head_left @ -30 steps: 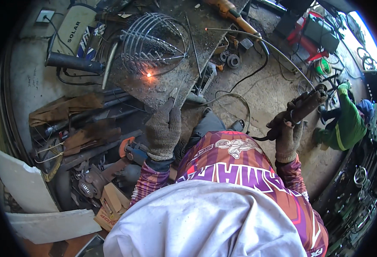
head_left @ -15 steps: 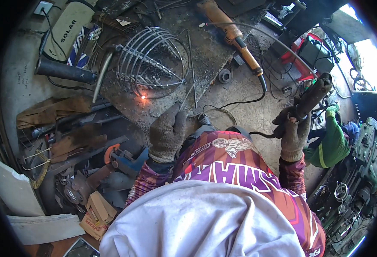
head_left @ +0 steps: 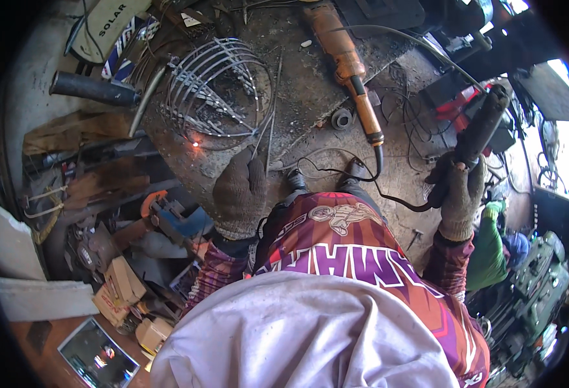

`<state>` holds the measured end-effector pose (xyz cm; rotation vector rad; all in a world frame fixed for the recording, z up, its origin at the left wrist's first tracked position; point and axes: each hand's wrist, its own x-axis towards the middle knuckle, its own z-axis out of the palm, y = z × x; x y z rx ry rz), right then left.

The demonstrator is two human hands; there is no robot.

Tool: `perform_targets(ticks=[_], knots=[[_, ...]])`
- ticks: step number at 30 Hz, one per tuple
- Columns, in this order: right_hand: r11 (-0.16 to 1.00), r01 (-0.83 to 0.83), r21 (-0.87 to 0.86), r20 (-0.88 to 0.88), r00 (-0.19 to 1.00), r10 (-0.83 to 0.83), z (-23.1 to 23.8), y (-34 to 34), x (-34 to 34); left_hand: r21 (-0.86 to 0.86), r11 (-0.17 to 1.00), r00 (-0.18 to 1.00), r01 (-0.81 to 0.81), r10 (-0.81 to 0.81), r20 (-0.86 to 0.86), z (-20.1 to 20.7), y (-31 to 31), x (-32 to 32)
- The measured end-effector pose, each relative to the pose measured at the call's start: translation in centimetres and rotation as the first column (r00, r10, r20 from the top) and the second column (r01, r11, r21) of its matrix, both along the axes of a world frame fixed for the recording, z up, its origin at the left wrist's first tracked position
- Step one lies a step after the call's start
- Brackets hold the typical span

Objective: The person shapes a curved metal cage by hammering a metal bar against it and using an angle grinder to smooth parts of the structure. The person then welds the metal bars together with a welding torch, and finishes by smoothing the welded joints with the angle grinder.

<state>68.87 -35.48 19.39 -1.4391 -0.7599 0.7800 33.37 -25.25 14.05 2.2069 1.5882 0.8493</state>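
My gloved left hand (head_left: 240, 191) is closed at the near side of the workbench (head_left: 284, 139), with a thin metal rod (head_left: 266, 125) coming from its fingers. The rod runs up beside a round cage of bent metal rods (head_left: 216, 90). A small orange-hot spot (head_left: 195, 144) glows on the cage's near left rim. Out to the right, my gloved right hand (head_left: 460, 197) is wrapped around a dark welding electrode holder (head_left: 484, 123). A long thin electrode (head_left: 420, 40) extends leftward from it, above the bench and clear of the cage.
An orange angle grinder (head_left: 346, 55) lies on the bench, its black cord trailing nearer me. A dark pipe (head_left: 97, 89) and scrap metal (head_left: 103, 194) lie left. At right, a person in green (head_left: 488, 249) is beside a large green machine (head_left: 523, 291).
The glowing spot has become smaller and dimmer. The view has shifted, so the cage and my left hand appear further left. My right hand with the holder appears slightly further right.
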Motion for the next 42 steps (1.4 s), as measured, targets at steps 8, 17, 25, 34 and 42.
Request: perform_targets(ticks=[8, 17, 25, 34, 42], knots=[[0.968, -0.239, -0.072, -0.052, 0.97, 0.236, 0.0, 5.5, 6.6, -0.18, 0.945, 0.939, -0.274, 0.223, -0.26, -0.2, 0.4, 6.1], [0.914, -0.382, -0.14, 0.027, 0.921, 0.389, 0.8, 10.8, 7.5, -0.196, 0.917, 0.896, -0.347, 0.263, -0.359, 0.9, -1.0, 6.6], [0.916, -0.385, -0.11, -0.031, 0.923, 0.384, -0.8, 11.1, 6.9, -0.186, 0.933, 0.921, -0.307, 0.242, -0.305, 0.3, -1.5, 6.1], [0.911, -0.405, -0.07, -0.085, 0.913, 0.399, -2.4, 10.3, 7.1, -0.162, 0.95, 0.939, -0.268, 0.219, -0.266, 0.5, -2.0, 5.6], [0.903, -0.43, -0.021, -0.124, 0.897, 0.425, -2.8, 9.5, 7.7, -0.3, 0.878, 0.909, -0.374, 0.282, -0.309, 0.9, -2.2, 5.6]])
